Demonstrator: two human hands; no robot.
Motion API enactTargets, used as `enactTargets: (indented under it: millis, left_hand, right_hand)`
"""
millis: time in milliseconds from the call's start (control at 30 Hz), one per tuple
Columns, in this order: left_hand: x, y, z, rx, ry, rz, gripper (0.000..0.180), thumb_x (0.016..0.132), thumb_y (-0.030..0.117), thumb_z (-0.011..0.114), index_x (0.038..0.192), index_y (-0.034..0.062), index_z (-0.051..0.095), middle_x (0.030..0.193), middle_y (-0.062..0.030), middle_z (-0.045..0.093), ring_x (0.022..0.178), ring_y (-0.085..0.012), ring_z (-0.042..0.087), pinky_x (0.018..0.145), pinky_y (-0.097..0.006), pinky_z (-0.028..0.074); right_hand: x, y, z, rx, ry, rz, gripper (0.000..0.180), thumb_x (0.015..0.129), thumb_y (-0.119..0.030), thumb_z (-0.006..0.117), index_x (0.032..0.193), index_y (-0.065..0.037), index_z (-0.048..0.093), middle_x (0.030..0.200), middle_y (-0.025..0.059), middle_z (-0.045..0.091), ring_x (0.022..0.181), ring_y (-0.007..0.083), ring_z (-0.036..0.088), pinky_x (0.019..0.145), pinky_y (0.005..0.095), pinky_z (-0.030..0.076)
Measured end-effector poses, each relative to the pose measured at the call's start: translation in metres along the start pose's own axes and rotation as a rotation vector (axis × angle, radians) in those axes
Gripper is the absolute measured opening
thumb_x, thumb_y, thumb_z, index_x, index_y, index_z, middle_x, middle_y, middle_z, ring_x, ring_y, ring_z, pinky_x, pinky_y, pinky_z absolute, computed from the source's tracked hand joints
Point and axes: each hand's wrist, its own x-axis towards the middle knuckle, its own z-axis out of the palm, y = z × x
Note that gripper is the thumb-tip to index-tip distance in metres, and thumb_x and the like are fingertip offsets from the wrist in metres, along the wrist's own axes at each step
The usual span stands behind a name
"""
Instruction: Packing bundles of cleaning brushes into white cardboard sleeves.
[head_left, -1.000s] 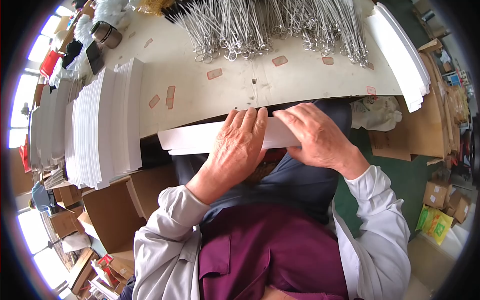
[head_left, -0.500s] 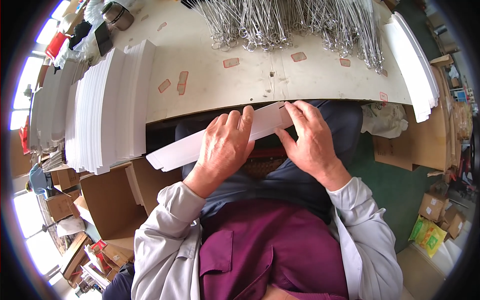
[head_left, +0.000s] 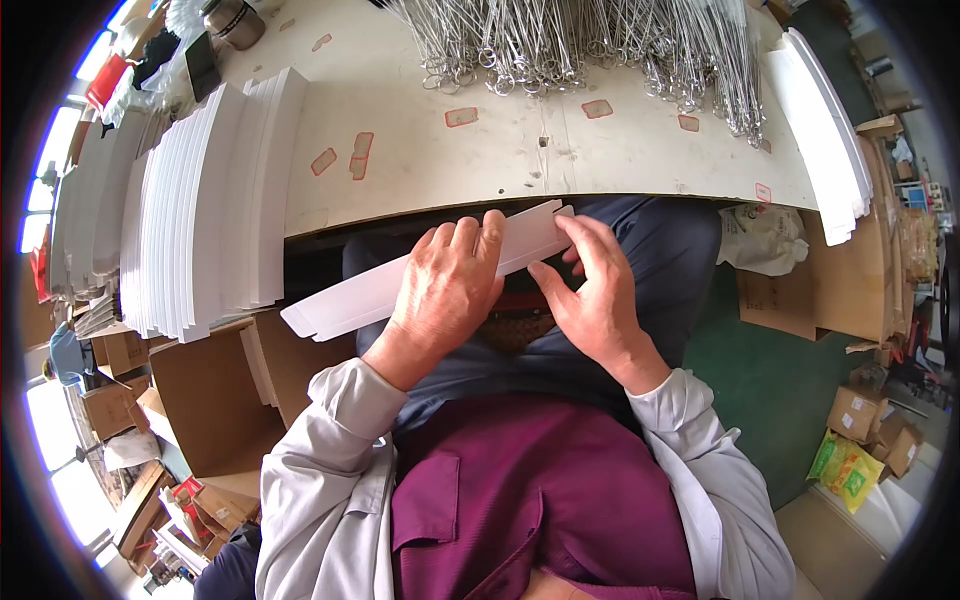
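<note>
A long, narrow, white folded carton (head_left: 527,238) slants over my lap, its right end higher than its left. My left hand (head_left: 445,285) lies across its middle and grips it, with the fingers over the top face. Small flaps show at both ends of the carton. At the right end is my right hand (head_left: 602,305), its thumb and fingers apart. The thumb tip is close to the carton's lower edge and the fingertips are by the end flap; whether they touch it is hard to tell.
Ahead is a pale worktable (head_left: 400,150) with many metal wire rods with ring ends (head_left: 560,60) at its back. White flat cartons (head_left: 190,220) stand stacked at left, more white cartons (head_left: 815,130) at right. An open cardboard box (head_left: 215,400) is lower left; a plastic bag (head_left: 765,240) hangs right.
My right hand has shifted left and slightly down, its fingers drawing back from the carton's upper right corner so the end flap shows more. My left hand keeps its grip.
</note>
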Motion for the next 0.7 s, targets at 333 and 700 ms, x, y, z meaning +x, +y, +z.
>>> enactTargets:
  millis: [333, 700]
  left_hand:
    - [-0.013, -0.008, 0.013, -0.028, 0.005, 0.018, 0.077, 0.07, 0.013, 0.081, 0.139, -0.0018, 0.05, 0.104, -0.0142, 0.062, 0.094, -0.0323, 0.065, 0.084, -0.044, 0.055]
    - [-0.019, -0.012, 0.014, -0.09, -0.011, 0.101, 0.076, 0.069, 0.016, 0.083, 0.137, -0.0007, 0.054, 0.105, -0.0134, 0.063, 0.092, -0.0315, 0.066, 0.084, -0.042, 0.057]
  right_hand:
    - [0.004, 0.011, -0.004, 0.636, -0.197, 0.391, 0.041, 0.095, -0.016, 0.079, 0.124, 0.007, 0.062, 0.106, 0.0132, 0.071, 0.086, 0.0129, 0.068, 0.072, 0.0276, 0.058]
    - [0.022, 0.006, -0.029, 0.853, -0.565, 0.69, 0.046, 0.103, -0.032, 0.068, 0.125, 0.008, 0.063, 0.102, 0.0124, 0.071, 0.064, 0.0135, 0.07, 0.05, 0.0235, 0.054]
